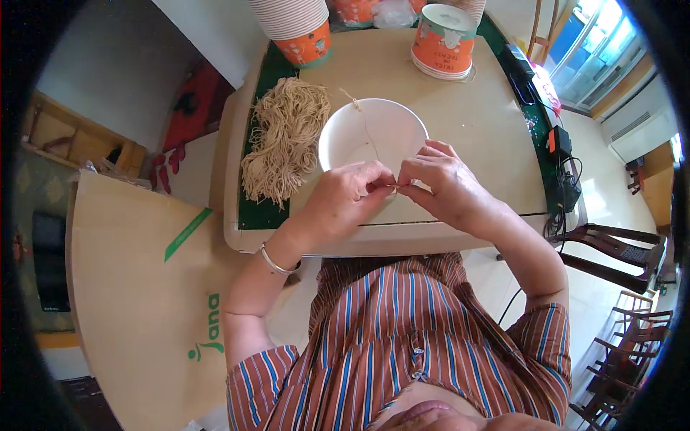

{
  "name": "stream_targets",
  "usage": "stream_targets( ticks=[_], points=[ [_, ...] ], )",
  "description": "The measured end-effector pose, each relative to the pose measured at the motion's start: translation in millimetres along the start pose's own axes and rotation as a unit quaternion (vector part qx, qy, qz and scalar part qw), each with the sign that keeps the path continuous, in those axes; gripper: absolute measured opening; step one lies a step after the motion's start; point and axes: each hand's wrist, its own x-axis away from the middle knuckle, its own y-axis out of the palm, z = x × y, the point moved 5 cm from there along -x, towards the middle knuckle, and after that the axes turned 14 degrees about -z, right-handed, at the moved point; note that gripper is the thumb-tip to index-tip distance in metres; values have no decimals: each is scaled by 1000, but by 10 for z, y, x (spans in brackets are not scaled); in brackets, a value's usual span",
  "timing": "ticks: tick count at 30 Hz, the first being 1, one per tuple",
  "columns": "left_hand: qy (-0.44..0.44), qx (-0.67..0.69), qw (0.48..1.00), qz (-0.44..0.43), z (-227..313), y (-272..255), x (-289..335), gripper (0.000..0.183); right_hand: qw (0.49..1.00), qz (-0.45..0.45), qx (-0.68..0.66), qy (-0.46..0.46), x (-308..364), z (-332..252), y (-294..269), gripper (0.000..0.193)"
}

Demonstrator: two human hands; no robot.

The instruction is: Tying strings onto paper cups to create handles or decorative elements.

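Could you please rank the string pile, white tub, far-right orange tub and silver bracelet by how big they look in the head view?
Largest to smallest:
1. String pile and white tub, too alike to separate
2. Orange tub
3. Silver bracelet

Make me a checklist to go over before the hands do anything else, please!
1. Both hands on the string? Ok: the left hand and right hand pinch it at their fingertips.
2. Knot tied there? Cannot tell: the fingers hide too much.
3. White cup's mouth open to view? Ok: its inside shows behind the hands.
4. Cup's rim free of strands? Not ok: a strand crosses its far side.
5. More string nearby? Ok: a loose pile lies left of the cup.
6. Orange cup away from the hands? Ok: it stands farther back on the table.
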Motion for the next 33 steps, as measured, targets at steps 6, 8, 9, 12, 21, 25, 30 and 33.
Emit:
stream_targets(
  ticks=[6, 8, 9, 12, 21, 25, 30, 33],
  points=[
    [-39, 40, 997, -51, -37, -51, -70, 21, 999, -16, -30, 20, -3, 58, -3, 9],
    [-38, 22, 997, -63, -80, -74, -116, 24, 999, -5, -43, 0, 5, 73, 4, 8],
    [-47, 22, 994, -100, -110, -72, -149, 26, 999, -6, -42, -2, 8, 63, -2, 8],
    [-60, 36, 985, -155, -97, -98, -212, 27, 999, -12, -38, 5, 24, 47, -3, 8],
    [0, -58, 975, -214, -90, -69, -357, 15, 999, -24, -34, 35, 33, 55, 16, 7],
    [31, -42, 985, -167, -119, -95, -350, 13, 998, -29, -44, 43, 36, 59, 19, 7],
    [-71, 57, 976, -196, -82, -165, -317, 17, 998, -23, -41, 42, 37, 59, 18, 7],
    [-118, 109, 966, -202, -94, -175, -275, 16, 999, -17, -25, 43, 26, 49, 19, 7]
  ],
)
